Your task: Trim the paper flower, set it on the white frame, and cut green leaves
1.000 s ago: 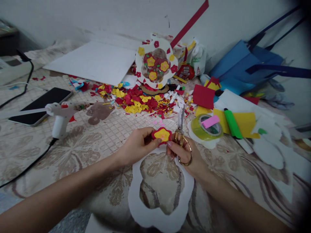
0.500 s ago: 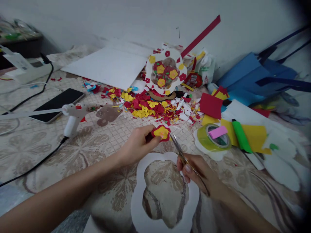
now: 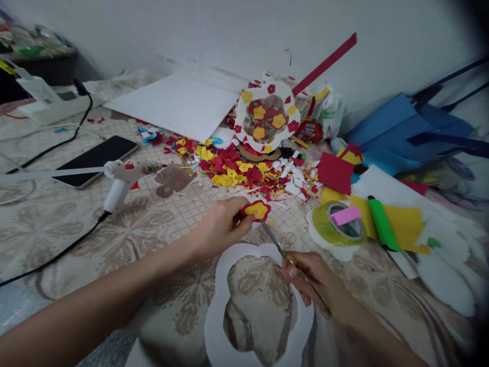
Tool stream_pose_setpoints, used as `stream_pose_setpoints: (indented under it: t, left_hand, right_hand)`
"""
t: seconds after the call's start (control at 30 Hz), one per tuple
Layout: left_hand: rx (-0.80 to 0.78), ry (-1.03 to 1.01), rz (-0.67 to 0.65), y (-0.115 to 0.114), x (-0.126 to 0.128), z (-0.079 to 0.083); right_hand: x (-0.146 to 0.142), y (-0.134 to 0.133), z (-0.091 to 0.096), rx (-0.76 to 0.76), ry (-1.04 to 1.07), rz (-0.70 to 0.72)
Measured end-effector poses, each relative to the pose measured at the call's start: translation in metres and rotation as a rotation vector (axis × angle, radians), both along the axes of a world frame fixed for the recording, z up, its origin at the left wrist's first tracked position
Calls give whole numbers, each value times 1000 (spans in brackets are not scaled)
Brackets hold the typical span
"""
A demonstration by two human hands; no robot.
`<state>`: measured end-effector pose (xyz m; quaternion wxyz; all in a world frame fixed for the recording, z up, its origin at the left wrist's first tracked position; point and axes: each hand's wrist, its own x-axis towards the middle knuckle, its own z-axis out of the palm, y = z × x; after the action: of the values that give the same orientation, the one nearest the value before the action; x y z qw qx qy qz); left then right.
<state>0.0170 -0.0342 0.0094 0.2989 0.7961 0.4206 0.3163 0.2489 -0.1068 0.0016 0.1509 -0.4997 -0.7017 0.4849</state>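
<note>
Between the thumb and fingers of my left hand (image 3: pixel 225 220) is a small flower cutout (image 3: pixel 259 210), yellow in the middle with a red border. My right hand (image 3: pixel 315 279) grips a pair of scissors (image 3: pixel 280 247), whose narrow blades look nearly closed. Their tips reach the lower right edge of the flower. A small yellow speck shows just right of the tips. Below both hands lies a white scalloped paper ring (image 3: pixel 217 311) with a large flower-shaped opening. Part of its right side is hidden by my right hand.
Paper scraps (image 3: pixel 233 171) are heaped behind my hands, before a decorated round lantern (image 3: pixel 244 127). On the left are a glue gun (image 3: pixel 118 183) and a phone (image 3: pixel 95 159). A tape roll (image 3: pixel 324 224), green marker (image 3: pixel 384 224) and blue bag (image 3: pixel 397 125) lie rightward.
The scissors have swung lower and leftward, from the flower's right side to its lower edge, and their blades look closer together. The view has shifted slightly.
</note>
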Motion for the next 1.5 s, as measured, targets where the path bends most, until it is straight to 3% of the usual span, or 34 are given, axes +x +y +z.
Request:
stream_pose_setpoints:
  t: [0.8,1.5]
  left_hand:
    - [93,-21,-10,0,3,-5]
    - [172,-11,59,-2,4,-5]
  right_hand:
    - [3,0,-8,-21,-17,-43]
    - [-2,-2,-4,-45,27,-68]
